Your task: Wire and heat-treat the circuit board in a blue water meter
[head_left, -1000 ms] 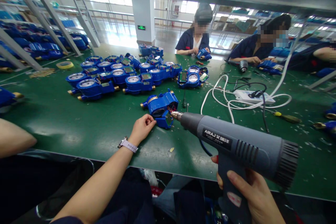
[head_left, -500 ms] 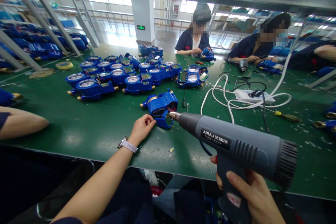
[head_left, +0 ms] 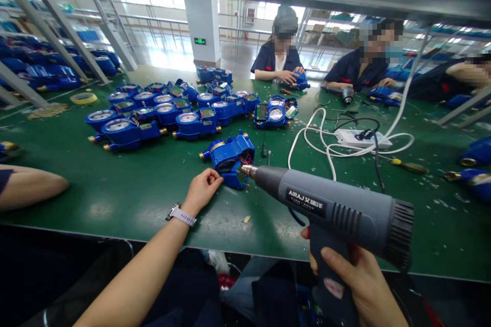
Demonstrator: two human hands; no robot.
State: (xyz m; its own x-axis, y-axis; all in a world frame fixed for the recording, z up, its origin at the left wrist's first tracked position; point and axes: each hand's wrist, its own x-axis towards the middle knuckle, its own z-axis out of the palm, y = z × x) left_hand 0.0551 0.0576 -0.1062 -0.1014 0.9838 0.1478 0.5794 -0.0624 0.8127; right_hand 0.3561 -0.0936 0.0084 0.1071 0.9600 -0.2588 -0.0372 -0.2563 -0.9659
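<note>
My right hand (head_left: 345,276) grips the handle of a grey-blue heat gun (head_left: 341,204), its fingers wrapped round. The metal nozzle points left at an opened blue water meter (head_left: 232,153) and comes right up to it. Thin red wires show in the meter's open compartment, and a flap with a green circuit board hangs toward me. My left hand (head_left: 203,188), a watch on its wrist, rests on the table with curled fingers. Its thumb and fingertip are closed at the near left edge of that flap; the exact hold is partly hidden.
Several blue water meters (head_left: 126,130) stand in a group behind, left of centre. A white power strip (head_left: 360,138) with looped cables and a screwdriver (head_left: 409,166) lie to the right. Co-workers sit across the green table (head_left: 126,189); another person's arm (head_left: 32,187) rests at left.
The view has shifted slightly, so most things sit a little further left. Both hands, the heat gun and the meter keep about the same places relative to each other. A co-worker's hands moved on a meter.
</note>
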